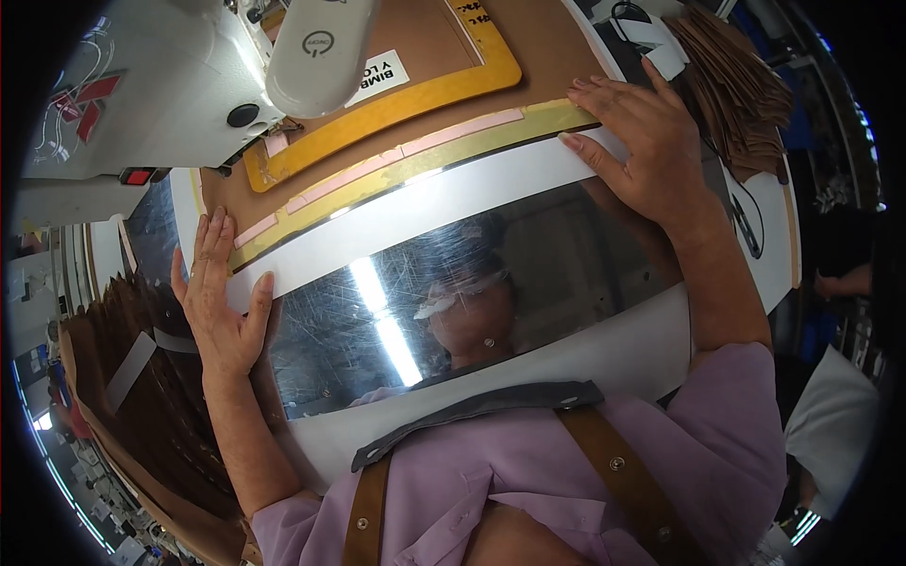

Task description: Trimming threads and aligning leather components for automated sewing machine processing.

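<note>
A large brown leather piece [557, 57] lies under the sewing machine head [179, 104]. On it rests a yellow template frame [396, 118] with a white label. Along the near edge run yellow tape [377, 179] and pink strips [344, 174]. My left hand [219, 307] presses flat at the left end of this edge, fingers stretched out, thumb apart. My right hand [646, 141] lies at the far right end, its fingers spread over the tape and leather. Neither hand grips anything. The machine's needle area is mostly hidden behind a pale lamp-like housing [321, 57].
A scratched, mirror-like metal plate [566, 274] covers the table before me. Stacked brown leather pieces [741, 94] lie at the far right, and more brown pieces [142, 377] hang at the left. Dark thread snips [747, 226] lie right of my arm. Another person's arm [845, 283] shows farther right.
</note>
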The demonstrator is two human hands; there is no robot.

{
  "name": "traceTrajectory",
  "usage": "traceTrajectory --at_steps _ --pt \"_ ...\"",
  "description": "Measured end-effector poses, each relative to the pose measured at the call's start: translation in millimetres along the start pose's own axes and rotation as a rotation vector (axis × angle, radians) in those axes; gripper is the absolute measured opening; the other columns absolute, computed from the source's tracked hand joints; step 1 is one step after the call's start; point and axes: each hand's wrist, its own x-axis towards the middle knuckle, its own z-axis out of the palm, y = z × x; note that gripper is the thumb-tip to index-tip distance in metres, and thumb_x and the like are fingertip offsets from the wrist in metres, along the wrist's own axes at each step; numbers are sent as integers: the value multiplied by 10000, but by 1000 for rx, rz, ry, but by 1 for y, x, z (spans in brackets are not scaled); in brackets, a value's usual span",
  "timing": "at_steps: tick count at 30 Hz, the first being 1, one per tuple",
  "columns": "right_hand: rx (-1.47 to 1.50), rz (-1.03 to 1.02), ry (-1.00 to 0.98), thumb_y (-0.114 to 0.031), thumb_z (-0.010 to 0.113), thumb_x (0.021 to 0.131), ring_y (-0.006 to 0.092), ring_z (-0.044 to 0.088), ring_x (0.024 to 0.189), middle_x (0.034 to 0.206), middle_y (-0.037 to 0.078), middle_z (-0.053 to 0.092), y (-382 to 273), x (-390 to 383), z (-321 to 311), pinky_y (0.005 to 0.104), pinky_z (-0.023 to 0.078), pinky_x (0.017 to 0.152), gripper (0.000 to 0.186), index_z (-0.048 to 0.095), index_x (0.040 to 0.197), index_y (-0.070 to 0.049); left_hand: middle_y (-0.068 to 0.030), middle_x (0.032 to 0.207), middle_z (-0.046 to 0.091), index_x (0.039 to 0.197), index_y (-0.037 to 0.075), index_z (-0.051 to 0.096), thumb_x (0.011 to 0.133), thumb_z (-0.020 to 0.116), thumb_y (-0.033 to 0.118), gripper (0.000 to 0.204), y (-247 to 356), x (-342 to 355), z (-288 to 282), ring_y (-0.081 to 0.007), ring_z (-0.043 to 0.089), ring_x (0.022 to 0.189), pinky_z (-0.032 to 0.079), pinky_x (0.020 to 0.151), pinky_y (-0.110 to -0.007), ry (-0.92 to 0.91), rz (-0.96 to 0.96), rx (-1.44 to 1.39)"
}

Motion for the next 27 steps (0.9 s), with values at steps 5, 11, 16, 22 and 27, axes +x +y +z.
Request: traceTrajectory --at_steps 5,11,16,22,27 --pt "59 93 52 -400 714 949 250 664 1217 1223 105 734 4 1 0 528 392 1161 434 712 1240 -78 -115 1551 533 1524 111 514 942 579 495 701 0 0 2 -274 419 1500 130 1274 -491 28 22 0" --pt "45 110 -22 -450 670 972 259 617 1302 1349 127 681 8 -5 8 528 371 1187 518 673 1324 -70 -109 1597 479 1567 118 457 953 531 560 760 -2 0 2 -265 379 1523 101 1276 -502 37 48 12" --pt "-18 85 -70 -483 648 977 257 616 1304 1362 134 674 10 -7 5 530 370 1187 554 665 1338 -64 -139 1578 495 1550 114 482 924 574 517 750 -2 1 1 -282 408 1508 93 1279 -514 -44 15 1" --pt "28 121 -21 -455 666 975 262 623 1295 1369 135 667 15 -7 1 517 397 1170 560 635 1364 -53 -152 1569 503 1556 100 465 933 573 527 763 0 1 3 -287 427 1495 105 1278 -512 24 14 -31" --pt "103 122 -39 -366 678 975 288 591 1332 1391 150 649 11 2 2 499 413 1159 519 618 1381 -48 -161 1533 541 1514 76 498 893 651 440 736 -3 -5 -3 -295 486 1448 153 1258 -502 93 3 -74"
